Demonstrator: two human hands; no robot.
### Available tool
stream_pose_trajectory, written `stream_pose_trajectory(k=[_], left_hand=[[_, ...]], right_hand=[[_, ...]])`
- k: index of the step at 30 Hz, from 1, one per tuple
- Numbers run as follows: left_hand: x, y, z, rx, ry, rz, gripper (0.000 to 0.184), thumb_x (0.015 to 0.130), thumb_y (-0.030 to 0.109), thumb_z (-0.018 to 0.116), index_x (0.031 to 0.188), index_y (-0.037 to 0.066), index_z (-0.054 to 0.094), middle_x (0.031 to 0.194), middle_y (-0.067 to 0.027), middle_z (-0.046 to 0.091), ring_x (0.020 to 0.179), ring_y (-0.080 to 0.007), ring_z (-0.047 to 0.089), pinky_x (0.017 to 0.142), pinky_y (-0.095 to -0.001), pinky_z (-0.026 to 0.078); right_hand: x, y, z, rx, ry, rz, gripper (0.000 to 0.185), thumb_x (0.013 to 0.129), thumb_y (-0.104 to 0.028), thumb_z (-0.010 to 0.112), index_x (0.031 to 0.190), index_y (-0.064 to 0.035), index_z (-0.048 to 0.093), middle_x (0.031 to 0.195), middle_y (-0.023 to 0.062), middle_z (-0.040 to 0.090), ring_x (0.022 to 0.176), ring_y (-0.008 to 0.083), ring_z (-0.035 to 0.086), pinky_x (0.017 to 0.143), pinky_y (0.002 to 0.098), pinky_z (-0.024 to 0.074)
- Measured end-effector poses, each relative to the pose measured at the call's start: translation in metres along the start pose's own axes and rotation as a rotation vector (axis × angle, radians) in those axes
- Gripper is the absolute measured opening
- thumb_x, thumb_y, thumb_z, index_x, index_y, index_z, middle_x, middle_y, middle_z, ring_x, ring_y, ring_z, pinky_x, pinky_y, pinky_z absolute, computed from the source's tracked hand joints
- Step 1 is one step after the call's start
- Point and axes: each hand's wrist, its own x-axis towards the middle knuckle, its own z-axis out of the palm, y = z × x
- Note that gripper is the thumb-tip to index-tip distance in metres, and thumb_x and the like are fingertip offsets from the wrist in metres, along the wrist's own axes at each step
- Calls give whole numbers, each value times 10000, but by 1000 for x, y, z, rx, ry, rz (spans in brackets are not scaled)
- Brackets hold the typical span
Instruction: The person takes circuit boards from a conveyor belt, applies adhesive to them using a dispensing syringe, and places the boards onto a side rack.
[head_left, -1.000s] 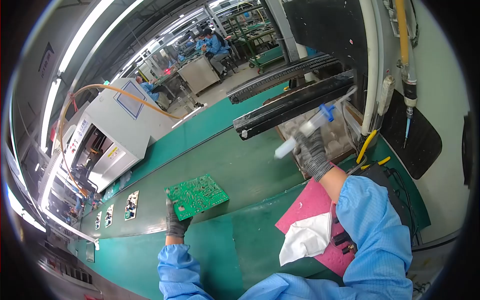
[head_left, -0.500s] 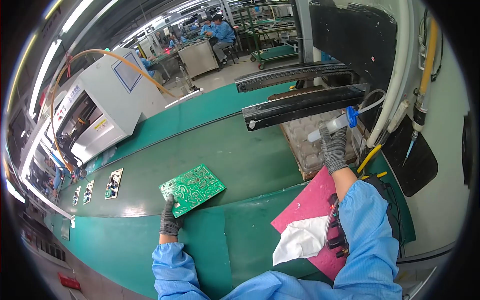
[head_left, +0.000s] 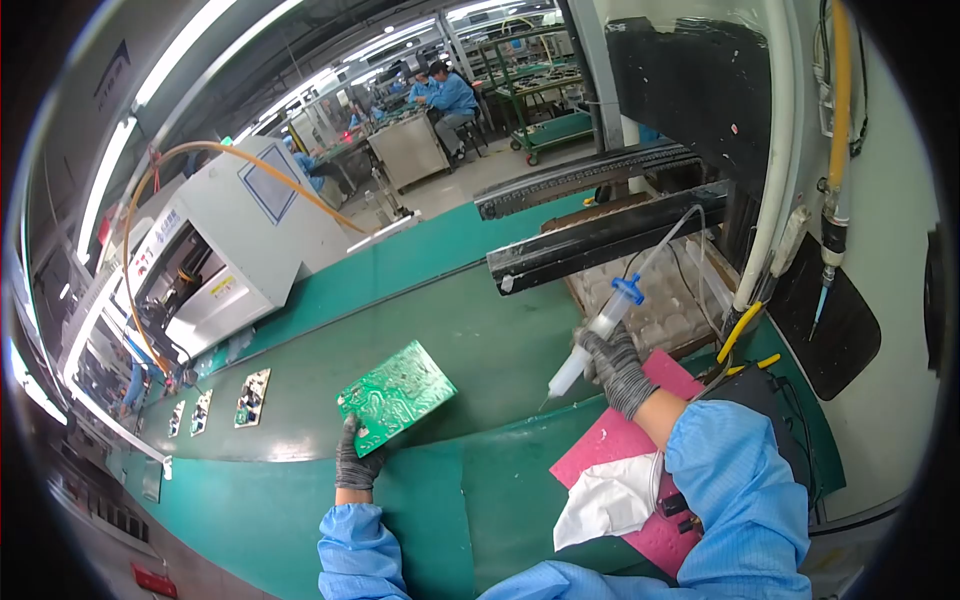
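Observation:
My left hand [head_left: 357,462], in a grey striped glove, grips the lower left corner of a green circuit board [head_left: 400,395]. The board is tilted, with its solder side facing me. My right hand [head_left: 617,368], gloved the same way, is closed around a translucent dispensing syringe [head_left: 592,347]. A blue cap [head_left: 628,290] with an air tube tops the syringe, and its thin needle points down and left toward the belt. The needle tip is apart from the board.
Several boards with parts [head_left: 252,398] lie on the green conveyor belt [head_left: 490,350] at left. A white cloth [head_left: 605,503] rests on a pink mat [head_left: 590,450]. Black rails [head_left: 600,235] jut over an egg-crate tray [head_left: 655,300]. Seated people [head_left: 452,100] work far behind.
My right hand has brought the syringe down and left, away from the rails, and its needle now points downward. My left hand and the circuit board appear slightly shifted and tilted.

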Motion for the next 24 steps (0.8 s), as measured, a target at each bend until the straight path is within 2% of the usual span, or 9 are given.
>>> stream_pose_trajectory(k=[3, 6, 7, 8, 10, 13, 17, 19, 24], left_hand=[[25, 17, 34, -23, -66, -8, 512, 793, 336, 547, 1202, 81, 373, 1141, -146, 489, 1017, -303, 509, 842, -431, 459], [72, 31, 92, 6, -196, 1, 538, 751, 335, 603, 1186, 89, 403, 1141, -117, 490, 1018, -282, 496, 902, -442, 397], [90, 29, 115, -32, -303, 34, 557, 730, 307, 631, 1190, 93, 401, 1128, -115, 495, 1017, -272, 492, 903, -439, 391], [101, 28, 137, -37, -313, 7, 526, 715, 267, 655, 1154, 93, 424, 1098, -110, 507, 987, -260, 508, 879, -419, 412], [143, 19, 164, -99, -245, -32, 453, 716, 236, 659, 1093, 87, 456, 1041, -101, 530, 944, -249, 526, 851, -403, 433], [184, -3, 204, -18, -310, -77, 372, 701, 224, 680, 1004, 111, 496, 921, -63, 581, 828, -215, 562, 713, -371, 466], [220, -46, 245, -70, -188, -155, 347, 693, 231, 699, 958, 105, 514, 885, -70, 584, 788, -249, 574, 710, -441, 463], [232, -64, 255, 4, -237, -175, 357, 701, 256, 692, 966, 98, 512, 901, -83, 582, 811, -256, 572, 722, -468, 463], [220, -87, 276, 147, -224, -184, 394, 729, 262, 658, 1024, 50, 505, 933, -138, 579, 805, -280, 586, 728, -446, 503]], right_hand=[[-6, -11, 3, -7, -9, 57, 207, 758, -179, 613, 864, -107, 451, 628, 38, 541, 336, 90, 428, 267, 202, 317], [-6, -4, 2, -28, -42, 184, 218, 745, -217, 633, 820, -92, 470, 612, 41, 520, 342, 100, 423, 281, 220, 329], [-5, -3, 1, -52, -67, 228, 231, 738, -228, 641, 810, -83, 475, 605, 43, 509, 347, 105, 424, 289, 228, 337], [-8, -3, 4, -28, -44, 224, 225, 740, -244, 640, 763, -79, 491, 589, 38, 507, 334, 101, 412, 287, 222, 330], [-9, -4, 5, -8, -99, 272, 226, 745, -245, 638, 776, -80, 487, 596, 37, 509, 338, 96, 409, 287, 217, 325], [-15, -10, 6, 8, -154, 271, 210, 760, -243, 628, 803, -95, 485, 614, 29, 513, 359, 80, 409, 294, 208, 325], [-13, -12, 5, 12, -164, 287, 197, 757, -226, 634, 823, -109, 490, 637, 23, 519, 384, 77, 418, 307, 205, 333], [-12, -11, 6, 9, -160, 280, 201, 752, -217, 640, 830, -107, 491, 645, 25, 523, 388, 80, 419, 311, 202, 335], [-12, -15, 9, 43, -164, 294, 209, 749, -220, 646, 836, -106, 493, 667, 26, 533, 415, 80, 432, 321, 202, 343]])
